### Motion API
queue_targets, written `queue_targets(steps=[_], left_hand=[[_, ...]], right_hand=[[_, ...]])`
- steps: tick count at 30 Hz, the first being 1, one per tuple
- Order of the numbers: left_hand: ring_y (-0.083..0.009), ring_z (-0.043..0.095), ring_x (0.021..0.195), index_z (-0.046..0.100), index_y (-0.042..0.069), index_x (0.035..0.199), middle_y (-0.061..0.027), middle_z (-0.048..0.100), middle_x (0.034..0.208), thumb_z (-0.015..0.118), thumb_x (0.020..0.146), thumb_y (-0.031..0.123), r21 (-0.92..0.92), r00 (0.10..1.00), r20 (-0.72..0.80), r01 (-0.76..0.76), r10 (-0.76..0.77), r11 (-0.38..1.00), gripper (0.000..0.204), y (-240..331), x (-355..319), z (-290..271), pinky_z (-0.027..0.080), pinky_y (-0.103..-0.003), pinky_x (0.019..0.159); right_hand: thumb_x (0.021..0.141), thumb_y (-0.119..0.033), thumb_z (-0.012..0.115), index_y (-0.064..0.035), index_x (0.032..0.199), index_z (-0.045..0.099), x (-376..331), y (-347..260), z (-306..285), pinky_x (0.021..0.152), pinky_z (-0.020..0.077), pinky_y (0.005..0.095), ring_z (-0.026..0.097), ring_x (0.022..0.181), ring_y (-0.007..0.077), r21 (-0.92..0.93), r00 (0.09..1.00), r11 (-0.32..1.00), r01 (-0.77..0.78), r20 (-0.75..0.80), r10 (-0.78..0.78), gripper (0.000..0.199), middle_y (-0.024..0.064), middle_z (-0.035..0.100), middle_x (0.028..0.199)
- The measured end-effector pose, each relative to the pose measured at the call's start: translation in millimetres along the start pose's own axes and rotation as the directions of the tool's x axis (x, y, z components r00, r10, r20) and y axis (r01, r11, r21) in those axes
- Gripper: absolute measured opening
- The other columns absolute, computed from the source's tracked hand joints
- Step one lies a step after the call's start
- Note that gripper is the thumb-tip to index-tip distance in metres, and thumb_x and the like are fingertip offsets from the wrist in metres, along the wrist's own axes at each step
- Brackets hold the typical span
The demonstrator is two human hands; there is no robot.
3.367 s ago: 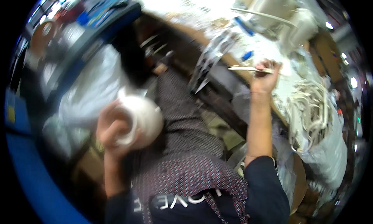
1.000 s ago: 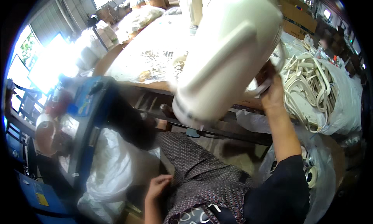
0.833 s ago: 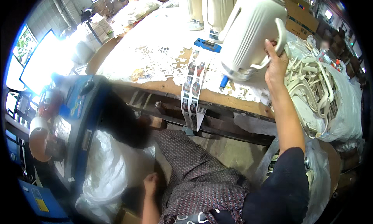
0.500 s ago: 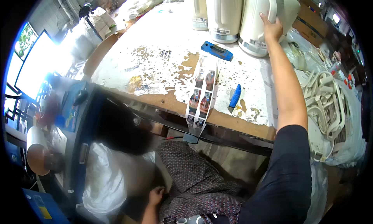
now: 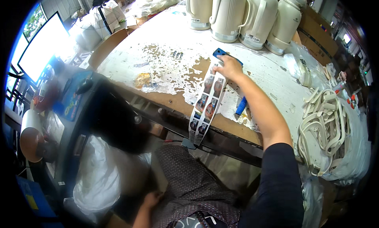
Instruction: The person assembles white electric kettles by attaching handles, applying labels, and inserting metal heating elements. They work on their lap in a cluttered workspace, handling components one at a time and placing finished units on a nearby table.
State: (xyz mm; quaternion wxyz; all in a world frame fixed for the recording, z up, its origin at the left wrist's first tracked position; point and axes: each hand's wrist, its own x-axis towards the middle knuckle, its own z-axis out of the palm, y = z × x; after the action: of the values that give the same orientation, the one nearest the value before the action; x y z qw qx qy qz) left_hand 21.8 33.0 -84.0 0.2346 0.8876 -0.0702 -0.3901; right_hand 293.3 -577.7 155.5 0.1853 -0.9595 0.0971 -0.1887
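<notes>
My right hand (image 5: 231, 68) reaches over the worn white table, thumb and forefinger apart. Its fingertips are at the upper end of a long strip of printed stickers (image 5: 205, 106), beside a blue flat tool with holes (image 5: 223, 52) that the hand partly covers. I see nothing gripped in it. The sticker strip runs down over the table's front edge. Under my right forearm lies a blue-handled utility knife (image 5: 241, 106). My left hand (image 5: 152, 198) hangs low beside my patterned apron (image 5: 189, 176); its fingers are too dim to make out.
Several cream electric kettles (image 5: 227, 16) stand at the table's far side. To the right, a plastic bag holds many cream handle parts (image 5: 325, 127). A bright monitor (image 5: 44, 50) and a computer mouse (image 5: 84, 86) are at left, with a white plastic bag (image 5: 98, 180) below.
My right hand has let go of a kettle and come back toward me, to the top of the sticker strip. That kettle now stands by the others. My left hand stays low.
</notes>
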Motion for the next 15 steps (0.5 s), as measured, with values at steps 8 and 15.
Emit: queue_targets(steps=[8,15], left_hand=[[-0.0327,0.066,0.1,0.068,0.012,0.116,-0.0161,0.069,0.109,0.063,0.087,0.029,-0.004,0.995,-0.091,-0.033,0.033,0.999,0.034,22.2,-12.4,-9.9,0.051,-0.041,0.088],[-0.0336,0.066,0.099,0.066,0.009,0.116,-0.0197,0.069,0.105,0.068,0.085,0.03,-0.053,0.995,-0.088,-0.045,0.04,0.998,0.037,39.9,-12.6,-20.2,0.052,-0.041,0.085]], right_hand=[[0.076,-0.039,0.077,-0.0203,0.107,0.074,17.0,2.8,14.0,0.084,0.0504,0.0346,0.065,0.099,0.0227,-0.08,0.956,0.965,-0.248,0.138,0.257,0.036,0.0052,0.067,0.109],[0.077,-0.033,0.076,-0.0196,0.101,0.076,26.7,10.7,14.0,0.08,0.0512,0.034,0.068,0.091,0.0231,-0.044,0.925,0.931,-0.361,0.11,0.364,0.028,0.0067,0.072,0.099]])
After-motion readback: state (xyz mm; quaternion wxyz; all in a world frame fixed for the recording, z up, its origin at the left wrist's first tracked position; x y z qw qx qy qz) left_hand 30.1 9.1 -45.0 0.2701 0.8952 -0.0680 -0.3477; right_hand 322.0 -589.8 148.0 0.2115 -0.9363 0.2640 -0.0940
